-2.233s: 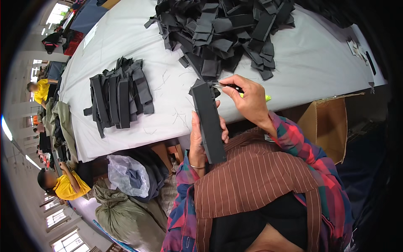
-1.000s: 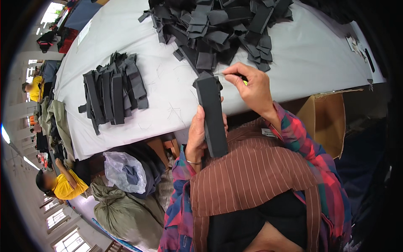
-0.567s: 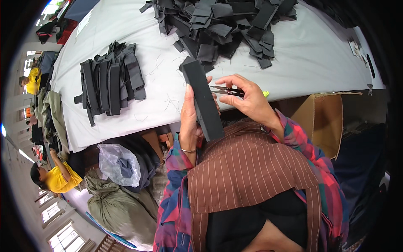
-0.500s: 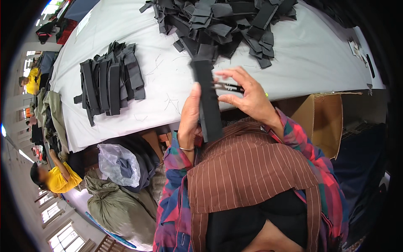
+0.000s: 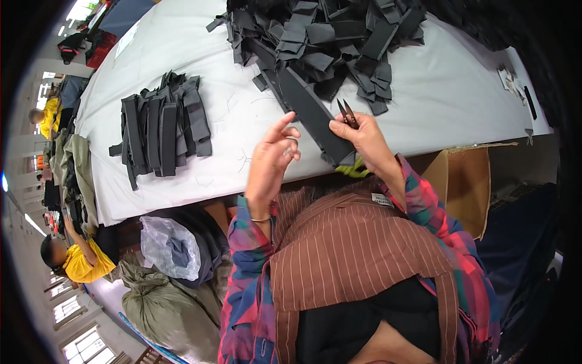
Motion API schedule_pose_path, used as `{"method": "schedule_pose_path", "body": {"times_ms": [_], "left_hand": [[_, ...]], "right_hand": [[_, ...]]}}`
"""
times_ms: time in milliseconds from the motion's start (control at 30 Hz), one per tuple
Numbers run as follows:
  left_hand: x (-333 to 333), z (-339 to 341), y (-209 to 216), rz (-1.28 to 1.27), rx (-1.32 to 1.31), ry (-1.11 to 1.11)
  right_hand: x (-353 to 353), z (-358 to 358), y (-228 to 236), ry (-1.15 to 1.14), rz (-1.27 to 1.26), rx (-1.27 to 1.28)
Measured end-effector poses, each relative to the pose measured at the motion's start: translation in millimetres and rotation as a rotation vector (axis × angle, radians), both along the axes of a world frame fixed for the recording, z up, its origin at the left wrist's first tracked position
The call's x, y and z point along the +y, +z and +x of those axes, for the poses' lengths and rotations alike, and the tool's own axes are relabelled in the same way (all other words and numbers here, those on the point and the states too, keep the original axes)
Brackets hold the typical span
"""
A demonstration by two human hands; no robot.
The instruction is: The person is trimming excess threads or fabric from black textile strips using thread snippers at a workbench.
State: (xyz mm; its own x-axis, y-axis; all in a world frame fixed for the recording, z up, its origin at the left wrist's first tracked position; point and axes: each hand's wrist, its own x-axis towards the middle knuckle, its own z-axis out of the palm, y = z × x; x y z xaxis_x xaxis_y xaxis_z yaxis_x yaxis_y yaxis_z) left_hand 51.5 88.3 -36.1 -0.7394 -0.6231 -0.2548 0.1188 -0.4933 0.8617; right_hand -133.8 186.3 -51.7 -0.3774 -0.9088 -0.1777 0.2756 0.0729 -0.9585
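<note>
My right hand (image 5: 370, 141) is closed around small dark thread snips (image 5: 347, 114), whose two pointed blades stick up past the fingers. Its thumb also presses on the edge of a long dark grey fabric strip (image 5: 315, 112), which slants from the big pile down toward the table's near edge. To the left of that strip, my left hand (image 5: 273, 155) is raised with its fingers loosely apart, holding nothing. A large heap of similar dark strips (image 5: 303, 36) covers the far middle of the table. A neater stack of strips (image 5: 160, 130) lies on the left.
White cloth (image 5: 236, 121) with loose thread ends covers the table. A yellow-green item (image 5: 353, 168) shows at its near edge. An open cardboard box (image 5: 464, 188) stands below right; a clear plastic bag (image 5: 170, 249) and an olive sack (image 5: 167, 309) sit lower left. Two people in yellow work further left.
My left hand has let go of the strip and moved slightly left and down. The strip now tilts the other way, in my right hand, and the snips' blades have turned upward.
</note>
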Motion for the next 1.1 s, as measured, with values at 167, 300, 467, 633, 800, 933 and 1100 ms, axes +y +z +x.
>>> {"method": "schedule_pose_path", "body": {"times_ms": [167, 300, 467, 633, 800, 933, 1100], "left_hand": [[24, -25, -3, -0.071, 0.056, 0.138], [29, -33, 4, 0.061, 0.219, 0.091], [21, -29, -5, 0.189, 0.375, 0.109], [20, -28, -5, 0.201, 0.418, 0.11], [22, -29, -3, 0.222, 0.423, 0.147], [23, -29, -4, 0.173, 0.415, 0.17], [25, -25, -4, 0.111, 0.32, 0.265]], "right_hand": [[3, 11, 7, 0.076, 0.144, -0.206], [0, 16, 7, 0.082, 0.112, -0.115], [-1, 17, 10, 0.068, 0.047, 0.002], [-2, 20, 14, 0.059, 0.021, 0.001], [-3, 20, 13, 0.093, -0.059, 0.02], [-1, 19, 7, 0.175, -0.016, 0.139], [-3, 14, 29, 0.042, -0.127, 0.545]]}}
